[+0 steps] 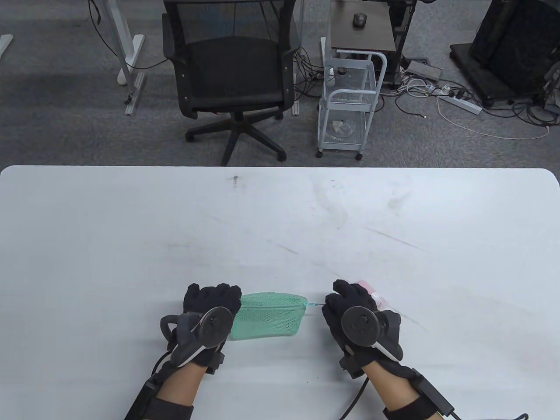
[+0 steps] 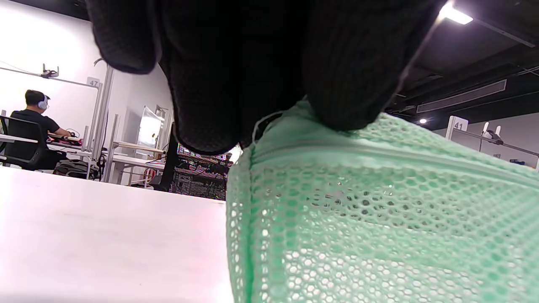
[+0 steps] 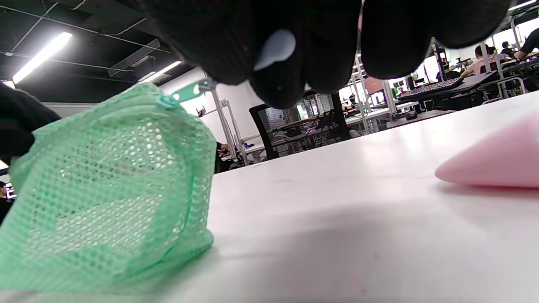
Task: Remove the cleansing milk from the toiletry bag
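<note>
A green mesh toiletry bag (image 1: 267, 318) lies on the white table (image 1: 280, 218) near the front edge, between my hands. My left hand (image 1: 225, 299) grips the bag's left end; in the left wrist view its fingers (image 2: 349, 84) press on the top seam of the bag (image 2: 379, 219). My right hand (image 1: 328, 302) pinches the zipper pull (image 1: 316, 303) at the bag's right end, and the pull (image 3: 189, 90) runs up to my fingertips (image 3: 236, 59). A pink soft tube (image 1: 372, 292) lies on the table behind my right hand, partly hidden; it also shows in the right wrist view (image 3: 497, 162).
A black office chair (image 1: 234, 74) and a white wire trolley (image 1: 350, 100) stand on the floor beyond the table's far edge. Cables and a power strip (image 1: 459, 103) lie on the floor at the far right.
</note>
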### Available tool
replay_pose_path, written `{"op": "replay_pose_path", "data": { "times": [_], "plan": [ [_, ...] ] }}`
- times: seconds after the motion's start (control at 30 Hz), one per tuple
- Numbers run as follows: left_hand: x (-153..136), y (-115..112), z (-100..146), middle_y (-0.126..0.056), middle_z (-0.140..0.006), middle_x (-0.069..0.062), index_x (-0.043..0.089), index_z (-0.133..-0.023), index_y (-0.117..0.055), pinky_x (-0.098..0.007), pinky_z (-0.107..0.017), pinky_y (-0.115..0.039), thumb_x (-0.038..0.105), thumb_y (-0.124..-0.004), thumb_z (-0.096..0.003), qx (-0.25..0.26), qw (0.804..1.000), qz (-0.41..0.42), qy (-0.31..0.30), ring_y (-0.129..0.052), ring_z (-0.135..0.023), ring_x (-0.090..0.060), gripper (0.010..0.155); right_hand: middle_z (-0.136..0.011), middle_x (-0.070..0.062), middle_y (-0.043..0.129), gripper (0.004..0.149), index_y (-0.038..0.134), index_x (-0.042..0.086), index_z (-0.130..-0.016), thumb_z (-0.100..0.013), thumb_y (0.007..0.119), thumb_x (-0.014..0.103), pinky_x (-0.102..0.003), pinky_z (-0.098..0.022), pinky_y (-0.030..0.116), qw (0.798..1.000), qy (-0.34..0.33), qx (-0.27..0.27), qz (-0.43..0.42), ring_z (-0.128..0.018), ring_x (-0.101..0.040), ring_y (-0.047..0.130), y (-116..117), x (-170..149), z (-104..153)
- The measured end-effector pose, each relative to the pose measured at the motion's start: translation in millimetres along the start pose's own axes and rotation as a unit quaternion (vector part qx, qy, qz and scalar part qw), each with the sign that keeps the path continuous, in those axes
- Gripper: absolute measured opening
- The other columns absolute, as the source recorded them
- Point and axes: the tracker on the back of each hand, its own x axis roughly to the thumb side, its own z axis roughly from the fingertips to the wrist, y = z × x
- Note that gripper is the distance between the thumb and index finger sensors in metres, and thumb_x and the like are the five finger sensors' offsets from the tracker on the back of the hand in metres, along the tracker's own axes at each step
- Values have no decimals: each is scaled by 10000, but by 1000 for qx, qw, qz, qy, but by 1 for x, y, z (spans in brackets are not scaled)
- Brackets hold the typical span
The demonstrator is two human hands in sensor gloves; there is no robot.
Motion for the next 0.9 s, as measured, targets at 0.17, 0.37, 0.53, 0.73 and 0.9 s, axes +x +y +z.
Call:
{"op": "replay_pose_path", "data": {
  "times": [0.17,0.37,0.53,0.73,0.9],
  "plan": [
    [4,-1,1,-1036,-891,-44,284,-841,-960,-637,-707,-683,353,-944,-460,-2,1000,-1,-7,-1052,-770,-351,387,-1050,-315,752,492,851,4,-912,-527,895,306,-738,-590,636,1000,-21,4,3,-845,-680,740,4,5,1],
    [9,-2,2,-1031,-897,-43,286,-844,-957,-635,-708,-683,353,-942,-461,-5,1000,0,-15,-1049,-777,-349,389,-1093,-334,674,583,765,-2,-994,-521,898,312,-740,-604,615,998,-46,28,-20,-872,-684,701,11,8,0],
    [15,-3,3,-1030,-901,-24,290,-846,-956,-634,-709,-684,356,-942,-461,-8,1000,7,-24,-1048,-778,-349,391,-1121,-324,628,647,691,6,-1047,-515,904,307,-738,-614,609,997,-60,42,-21,-886,-683,683,17,9,-2],
    [26,-3,4,-1029,-902,-22,291,-844,-957,-633,-710,-685,358,-941,-460,-10,999,14,-39,-1048,-780,-346,390,-1102,-288,692,542,770,28,-991,-517,903,254,-733,-609,626,997,-66,44,-19,-879,-668,715,22,11,-5],
    [29,-2,6,-1030,-901,-20,291,-848,-953,-631,-707,-688,363,-938,-462,-9,999,21,-44,-1049,-777,-344,393,-1085,-283,723,454,831,22,-921,-526,887,239,-733,-608,627,997,-59,41,-20,-875,-661,726,20,10,-5]
  ]
}}
